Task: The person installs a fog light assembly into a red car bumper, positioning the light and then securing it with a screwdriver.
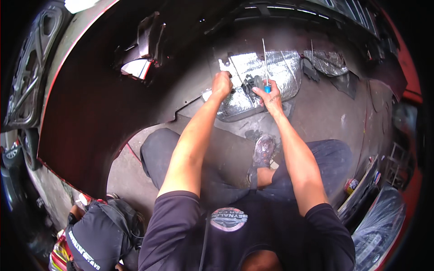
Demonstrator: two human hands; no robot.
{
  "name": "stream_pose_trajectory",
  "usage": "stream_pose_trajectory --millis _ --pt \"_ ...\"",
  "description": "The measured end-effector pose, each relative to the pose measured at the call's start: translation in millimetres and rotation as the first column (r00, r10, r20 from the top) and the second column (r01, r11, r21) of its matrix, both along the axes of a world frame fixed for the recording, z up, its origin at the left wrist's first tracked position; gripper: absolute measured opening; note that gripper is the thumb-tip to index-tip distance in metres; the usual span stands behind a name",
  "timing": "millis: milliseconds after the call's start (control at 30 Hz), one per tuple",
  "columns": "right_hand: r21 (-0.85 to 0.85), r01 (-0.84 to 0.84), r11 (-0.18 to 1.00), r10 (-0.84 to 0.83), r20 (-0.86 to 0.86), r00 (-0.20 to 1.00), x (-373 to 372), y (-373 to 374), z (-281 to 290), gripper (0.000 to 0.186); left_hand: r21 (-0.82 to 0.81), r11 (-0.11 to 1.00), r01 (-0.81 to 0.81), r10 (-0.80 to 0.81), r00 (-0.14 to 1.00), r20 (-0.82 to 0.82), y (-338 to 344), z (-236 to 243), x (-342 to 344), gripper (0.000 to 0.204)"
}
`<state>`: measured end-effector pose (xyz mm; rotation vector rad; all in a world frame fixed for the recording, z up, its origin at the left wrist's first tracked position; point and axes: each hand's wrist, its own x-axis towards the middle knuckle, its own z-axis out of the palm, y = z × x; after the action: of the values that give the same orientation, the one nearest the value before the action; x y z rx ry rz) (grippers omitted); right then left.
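Observation:
My right hand (pixel 272 98) is closed round the blue handle of a screwdriver (pixel 266 67), its long thin shaft pointing away from me. By that thumb are a dark grey piece (pixel 258 82) and a cluster of small black parts (pixel 248 85); whether the thumb also grips them I cannot tell. My left hand (pixel 222 84) is curled shut at the left edge of a silver foil-faced sheet (pixel 282 67). What its fingers hold is hidden. Just beyond them shows a small white thing (pixel 223 65).
A large dark curved car panel (pixel 86 117) fills the left. A second foil-faced piece (pixel 325 62) lies at the far right. My shoe (pixel 264 151) rests below the sheet. Another person (pixel 97 235) bends at lower left. A plastic-wrapped panel (pixel 379 228) and a can (pixel 351 185) stand lower right.

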<state>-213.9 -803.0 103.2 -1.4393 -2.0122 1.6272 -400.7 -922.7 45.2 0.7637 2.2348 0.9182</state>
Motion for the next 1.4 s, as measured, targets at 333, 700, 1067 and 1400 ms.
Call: stream_pose_trajectory --millis 333,700,1067,1400 --pt "0.186 -0.032 0.982 0.027 0.027 0.999 -14.9 -2.7 -9.5 0.074 0.318 0.944 0.084 0.016 0.954 -0.299 -1.4 -18.8 -8.6 0.037" --pt "-0.080 -0.094 0.992 0.065 -0.303 0.951 -49.9 -59.0 46.1 0.043 0.275 0.881 -0.386 0.019 0.609 0.793 -53.7 91.9 -9.9 0.082" --pt "0.380 -0.254 0.889 0.137 0.308 0.941 13.6 12.4 -100.5 0.050 0.286 0.508 -0.812 -0.267 0.167 0.949 -115.8 174.9 -28.6 0.072" --pt "0.159 -0.543 0.824 0.535 -0.535 0.655 -139.1 -90.8 184.8 0.068 0.378 0.486 -0.788 -0.217 0.310 0.925 -141.5 199.6 -42.6 0.071"
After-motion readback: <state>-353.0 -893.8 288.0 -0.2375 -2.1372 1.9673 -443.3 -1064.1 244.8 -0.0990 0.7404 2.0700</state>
